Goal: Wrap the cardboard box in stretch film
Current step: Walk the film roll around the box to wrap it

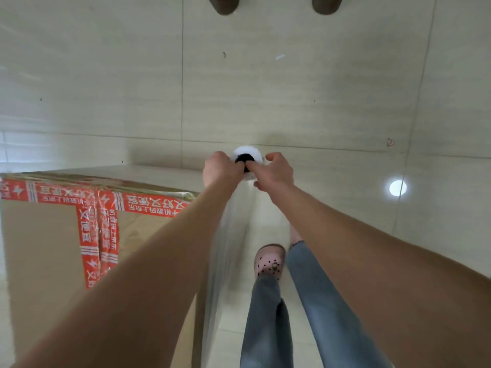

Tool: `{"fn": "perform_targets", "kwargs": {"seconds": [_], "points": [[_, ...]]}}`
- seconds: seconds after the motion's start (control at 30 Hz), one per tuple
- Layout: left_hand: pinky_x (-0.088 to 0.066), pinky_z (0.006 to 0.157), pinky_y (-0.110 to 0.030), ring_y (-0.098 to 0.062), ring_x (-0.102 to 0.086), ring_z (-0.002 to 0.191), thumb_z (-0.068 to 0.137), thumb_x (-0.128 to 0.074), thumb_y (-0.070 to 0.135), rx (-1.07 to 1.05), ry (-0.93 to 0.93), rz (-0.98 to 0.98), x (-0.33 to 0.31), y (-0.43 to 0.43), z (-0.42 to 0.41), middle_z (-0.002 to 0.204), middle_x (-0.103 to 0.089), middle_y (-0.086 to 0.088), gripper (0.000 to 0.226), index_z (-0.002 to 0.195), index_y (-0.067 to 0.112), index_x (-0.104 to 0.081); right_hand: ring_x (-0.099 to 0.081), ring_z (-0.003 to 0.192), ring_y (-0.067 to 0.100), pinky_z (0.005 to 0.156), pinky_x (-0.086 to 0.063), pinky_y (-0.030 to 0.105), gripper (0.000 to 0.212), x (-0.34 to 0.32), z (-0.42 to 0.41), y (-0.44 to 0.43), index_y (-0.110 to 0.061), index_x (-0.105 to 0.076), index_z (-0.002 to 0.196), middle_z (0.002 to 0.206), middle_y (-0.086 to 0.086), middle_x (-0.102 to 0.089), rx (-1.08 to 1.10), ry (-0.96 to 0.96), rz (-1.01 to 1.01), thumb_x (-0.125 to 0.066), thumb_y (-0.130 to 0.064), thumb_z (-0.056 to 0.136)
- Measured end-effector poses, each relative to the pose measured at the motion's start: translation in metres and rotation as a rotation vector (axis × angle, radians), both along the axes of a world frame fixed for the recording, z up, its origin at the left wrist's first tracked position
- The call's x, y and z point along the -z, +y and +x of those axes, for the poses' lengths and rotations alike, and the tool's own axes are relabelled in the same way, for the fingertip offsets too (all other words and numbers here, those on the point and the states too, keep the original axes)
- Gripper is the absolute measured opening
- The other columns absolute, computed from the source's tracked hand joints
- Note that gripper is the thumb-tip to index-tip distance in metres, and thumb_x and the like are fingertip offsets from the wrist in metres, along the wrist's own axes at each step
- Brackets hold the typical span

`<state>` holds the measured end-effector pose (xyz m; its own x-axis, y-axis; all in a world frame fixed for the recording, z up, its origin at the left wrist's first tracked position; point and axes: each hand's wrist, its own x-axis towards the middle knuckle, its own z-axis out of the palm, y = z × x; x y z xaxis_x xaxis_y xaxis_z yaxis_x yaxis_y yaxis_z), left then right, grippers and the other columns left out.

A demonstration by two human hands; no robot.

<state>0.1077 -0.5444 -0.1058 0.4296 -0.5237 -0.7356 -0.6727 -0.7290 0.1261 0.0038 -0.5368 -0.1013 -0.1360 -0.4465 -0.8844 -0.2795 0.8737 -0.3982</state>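
Both hands were curled on the top end of the stretch film roll (249,153), left hand (219,170) and right hand (277,171) gripping either side of its dark core. The roll stood upright, its long axis pointing down at the tiled floor (318,75). The cardboard box (45,248), sealed with red printed tape (90,203), lay left of the hands, nearer the left arm, and a taut film sheet (231,235) ran from the roll back toward its right side, so the next pass probably meant swinging leftward round the far corner.

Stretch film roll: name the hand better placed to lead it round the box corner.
Left, probably: left hand grips the roll on the side facing the cardboard box; right hand holds the far side.
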Motion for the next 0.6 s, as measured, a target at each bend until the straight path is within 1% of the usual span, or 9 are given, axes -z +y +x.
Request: {"fn": "perform_targets", "kwargs": {"seconds": [0.1, 0.13, 0.2, 0.27, 0.33, 0.37, 0.43, 0.53, 0.6], "points": [[-0.051, 0.069, -0.031, -0.032, -0.067, 0.087, 0.08, -0.059, 0.024, -0.058, -0.011, 0.008, 0.0, -0.003, 0.008, 0.09, -0.07, -0.017, 0.025, 0.09, 0.002, -0.064, -0.065, 0.097, 0.029, 0.076, -0.059, 0.039, 0.05, 0.001, 0.01, -0.015, -0.008, -0.049, 0.128, 0.11, 0.006, -0.05, 0.067, -0.125, 0.058, -0.068, -0.013, 0.082], [-0.053, 0.072, -0.033, -0.032, -0.068, 0.087, 0.08, -0.059, 0.023, -0.058, -0.003, 0.02, -0.001, -0.004, 0.011, 0.09, -0.07, -0.017, 0.021, 0.088, 0.003, -0.063, -0.065, 0.096, 0.029, 0.076, -0.059, 0.039, 0.049, 0.001, 0.012, -0.015, -0.006, -0.05, 0.128, 0.108, 0.006, -0.049, 0.059, -0.134, 0.056, -0.068, -0.011, 0.082], [-0.057, 0.075, -0.036, -0.033, -0.068, 0.086, 0.082, -0.058, 0.021, -0.033, 0.029, 0.054, -0.001, -0.006, 0.015, 0.09, -0.07, -0.017, 0.017, 0.087, 0.005, -0.06, -0.063, 0.086, 0.027, 0.078, -0.059, 0.042, 0.047, 0.002, 0.015, -0.015, -0.006, -0.051, 0.126, 0.102, 0.005, -0.048, 0.03, -0.124, 0.045, -0.068, -0.011, 0.083], [-0.056, 0.079, -0.038, -0.032, -0.067, 0.09, 0.083, -0.06, 0.023, 0.007, 0.065, 0.058, -0.003, -0.007, 0.019, 0.097, -0.07, -0.017, 0.023, 0.097, 0.004, -0.061, -0.062, 0.077, 0.025, 0.079, -0.058, 0.043, 0.045, 0.003, 0.015, -0.014, -0.006, -0.052, 0.125, 0.101, 0.006, -0.051, 0.002, -0.099, 0.041, -0.067, -0.011, 0.083], [-0.054, 0.084, -0.035, -0.029, -0.064, 0.099, 0.084, -0.063, 0.022, 0.066, 0.092, -0.003, -0.007, -0.01, 0.02, 0.109, -0.067, -0.012, 0.034, 0.114, 0.008, -0.057, -0.062, 0.076, 0.025, 0.081, -0.057, 0.044, 0.048, 0.003, 0.013, -0.016, -0.007, -0.051, 0.129, 0.103, 0.005, -0.051, -0.029, -0.082, 0.048, -0.066, -0.013, 0.083], [-0.052, 0.084, -0.033, -0.028, -0.062, 0.104, 0.084, -0.064, 0.021, 0.133, 0.094, -0.038, -0.009, -0.012, 0.021, 0.115, -0.065, -0.009, 0.041, 0.122, 0.011, -0.053, -0.063, 0.079, 0.025, 0.082, -0.057, 0.044, 0.049, 0.002, 0.013, -0.017, -0.008, -0.05, 0.13, 0.102, 0.004, -0.05, -0.045, -0.079, 0.051, -0.066, -0.013, 0.083], [-0.049, 0.077, -0.034, -0.027, -0.059, 0.109, 0.087, -0.06, 0.018, 0.377, 0.054, -0.074, -0.011, -0.014, 0.018, 0.123, -0.059, -0.005, 0.047, 0.131, 0.016, -0.046, -0.065, 0.091, 0.028, 0.084, -0.056, 0.043, 0.05, 0.001, 0.014, -0.02, -0.01, -0.051, 0.129, 0.104, 0.004, -0.053, -0.055, -0.075, 0.067, -0.067, -0.015, 0.082], [-0.042, 0.064, -0.035, -0.027, -0.056, 0.107, 0.088, -0.056, 0.012, 0.744, -0.072, -0.065, -0.011, -0.02, 0.011, 0.121, -0.053, -0.007, 0.042, 0.128, 0.015, -0.044, -0.066, 0.094, 0.028, 0.083, -0.056, 0.044, 0.045, 0.005, 0.018, -0.021, -0.013, -0.055, 0.124, 0.108, 0.006, -0.06, -0.075, -0.054, 0.064, -0.067, -0.018, 0.081], [-0.039, 0.063, -0.033, -0.028, -0.056, 0.106, 0.088, -0.057, 0.009, 0.86, -0.125, -0.044, -0.012, -0.026, 0.01, 0.117, -0.053, -0.009, 0.036, 0.122, 0.011, -0.044, -0.064, 0.089, 0.023, 0.085, -0.055, 0.044, 0.036, 0.006, 0.02, -0.022, -0.018, -0.057, 0.117, 0.099, 0.0, -0.058, -0.127, -0.036, 0.058, -0.066, -0.023, 0.083]]}}
